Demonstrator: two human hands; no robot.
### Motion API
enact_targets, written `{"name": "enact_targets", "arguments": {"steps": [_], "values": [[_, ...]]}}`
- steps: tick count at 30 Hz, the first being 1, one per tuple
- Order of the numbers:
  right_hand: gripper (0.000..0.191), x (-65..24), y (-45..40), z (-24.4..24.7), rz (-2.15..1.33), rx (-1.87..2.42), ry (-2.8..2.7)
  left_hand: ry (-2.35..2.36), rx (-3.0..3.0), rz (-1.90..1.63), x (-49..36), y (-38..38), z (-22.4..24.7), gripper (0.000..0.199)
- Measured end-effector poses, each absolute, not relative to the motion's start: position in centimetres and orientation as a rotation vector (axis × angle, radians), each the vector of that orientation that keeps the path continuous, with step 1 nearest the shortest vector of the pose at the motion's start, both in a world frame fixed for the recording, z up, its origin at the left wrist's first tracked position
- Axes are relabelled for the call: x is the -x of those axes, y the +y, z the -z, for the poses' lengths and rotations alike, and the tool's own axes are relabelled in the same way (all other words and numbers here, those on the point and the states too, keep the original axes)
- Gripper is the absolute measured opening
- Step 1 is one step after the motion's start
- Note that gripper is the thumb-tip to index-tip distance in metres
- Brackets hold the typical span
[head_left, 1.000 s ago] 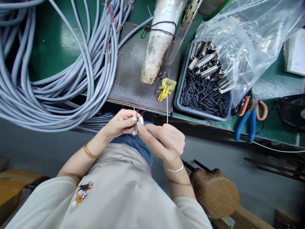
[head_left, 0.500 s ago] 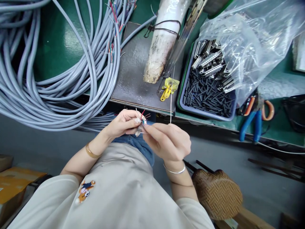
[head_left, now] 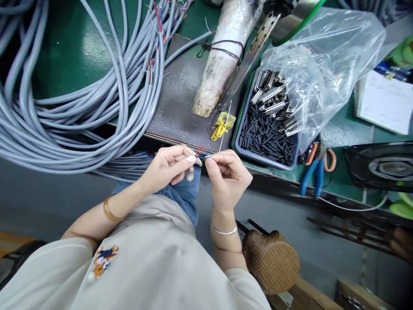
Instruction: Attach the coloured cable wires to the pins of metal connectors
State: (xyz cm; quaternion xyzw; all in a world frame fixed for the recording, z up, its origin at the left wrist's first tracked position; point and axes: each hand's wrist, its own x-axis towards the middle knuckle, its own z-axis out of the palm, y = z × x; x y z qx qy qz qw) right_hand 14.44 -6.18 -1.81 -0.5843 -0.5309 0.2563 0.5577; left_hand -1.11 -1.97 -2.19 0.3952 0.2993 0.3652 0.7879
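Note:
Near the table's front edge, my left hand [head_left: 172, 168] pinches a cable end whose thin coloured wires [head_left: 201, 151] fan out between my hands. The fingers of my right hand [head_left: 227, 174] are pressed together at the right side of these wires, on a blue one as far as can be seen. Below my left fingertips hangs a small pale, translucent piece [head_left: 190, 173]. A thin white strand [head_left: 225, 125] runs down toward my right hand from beside the yellow clip-like pieces [head_left: 220, 130] on the dark board [head_left: 176, 107].
Grey cables [head_left: 129, 116] lie coiled at the left. A wrapped white tube [head_left: 216, 73] rests on the board. Right of it stand a bin [head_left: 237, 144] of black sleeves and metal connectors, a plastic bag [head_left: 335, 56] and blue-handled pliers [head_left: 312, 176]. A woven stool [head_left: 274, 262] is below.
My right hand has turned and its fingertips have moved up along the wires, which now spread to the right. The view has shifted, showing more of the table's right side.

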Motion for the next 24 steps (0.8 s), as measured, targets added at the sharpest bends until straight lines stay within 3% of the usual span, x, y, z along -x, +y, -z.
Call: {"name": "enact_targets", "arguments": {"steps": [7,15,24], "values": [[0.009,-14.6,-6.2,1.5,-0.568,1.411,-1.272,0.698,-0.898,-0.781,1.1,-1.9,1.5,0.04],[0.008,-15.2,-5.7,0.7,-0.795,1.393,-1.169,0.704,-0.934,-0.733,1.2,-2.0,1.4,0.044],[0.019,-15.6,-5.5,0.3,-0.961,1.395,-1.122,0.621,-0.914,-0.675,1.4,-2.1,1.6,0.039]]}}
